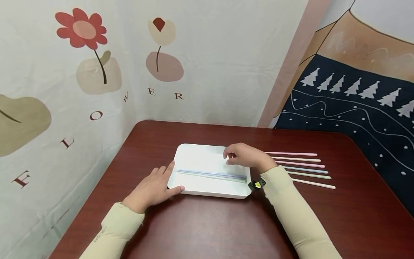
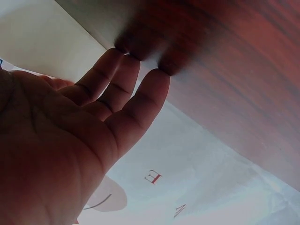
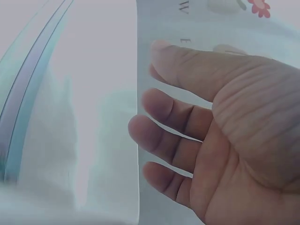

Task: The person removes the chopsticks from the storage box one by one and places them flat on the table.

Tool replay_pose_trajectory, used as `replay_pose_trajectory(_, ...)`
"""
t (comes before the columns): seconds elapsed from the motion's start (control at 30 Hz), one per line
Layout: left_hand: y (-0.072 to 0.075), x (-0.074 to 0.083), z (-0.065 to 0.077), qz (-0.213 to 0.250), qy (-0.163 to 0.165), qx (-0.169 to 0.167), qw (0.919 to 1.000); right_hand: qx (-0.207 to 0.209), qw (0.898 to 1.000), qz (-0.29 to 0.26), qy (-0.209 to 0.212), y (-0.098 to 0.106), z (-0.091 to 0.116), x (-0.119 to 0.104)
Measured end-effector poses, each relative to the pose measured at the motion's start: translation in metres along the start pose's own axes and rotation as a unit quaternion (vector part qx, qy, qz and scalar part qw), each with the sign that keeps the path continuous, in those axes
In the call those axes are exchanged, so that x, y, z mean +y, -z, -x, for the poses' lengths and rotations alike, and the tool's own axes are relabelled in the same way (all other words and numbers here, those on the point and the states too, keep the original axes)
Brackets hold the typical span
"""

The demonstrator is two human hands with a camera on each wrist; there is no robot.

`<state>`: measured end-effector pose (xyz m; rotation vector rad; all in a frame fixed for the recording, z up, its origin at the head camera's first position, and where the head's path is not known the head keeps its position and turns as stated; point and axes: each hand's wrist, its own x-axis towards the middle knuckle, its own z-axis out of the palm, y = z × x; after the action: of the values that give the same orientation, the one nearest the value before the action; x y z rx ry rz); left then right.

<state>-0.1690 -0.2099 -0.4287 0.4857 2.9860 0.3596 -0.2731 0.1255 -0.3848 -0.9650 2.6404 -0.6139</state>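
A shallow white tray [image 1: 197, 156] sits on the table with a few pale straws [image 1: 211, 175], bluish and greenish, lying side by side across it. My left hand [image 1: 153, 187] rests at the tray's left end, thumb on the near rim and fingers along the side. Over the tray's right part hovers my right hand [image 1: 247, 156], fingers loosely bent, with nothing between them. The right wrist view shows the same right hand [image 3: 211, 136] with its thumb apart from the fingers. Several more pastel straws [image 1: 304, 167] lie in a spaced row right of the tray, their left ends hidden by the right arm.
The dark red-brown table [image 1: 220, 223] has rounded far corners. Behind it hangs a pale cloth [image 1: 213, 90] printed with flowers and letters. A dark blue cloth [image 1: 349, 108] with white trees is at the right. A black band [image 1: 257, 185] with a yellow mark is on the right wrist.
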Motion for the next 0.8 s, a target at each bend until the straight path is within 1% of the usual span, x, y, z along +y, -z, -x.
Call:
replay_pose_trajectory(0.2, -0.003, 0.000, 0.005, 0.002, 0.003, -0.004, 1.0000, -0.015, 1.000, -0.010, 0.021, -0.013, -0.016, -0.011)
replay_pose_trajectory(0.43, -0.004, -0.001, 0.005, -0.004, 0.000, 0.005, 1.0000, -0.034, 0.997, -0.026, 0.060, -0.028, -0.031, -0.019)
replay_pose_trajectory(0.7, -0.002, 0.000, 0.004, -0.004, -0.001, 0.014, 0.9999, -0.052, 0.995, -0.054, 0.062, -0.038, -0.044, -0.022)
replay_pose_trajectory(0.8, -0.002, 0.001, 0.002, -0.005, -0.002, 0.013, 0.9999, -0.065, 0.994, -0.064, 0.061, -0.040, -0.046, -0.021)
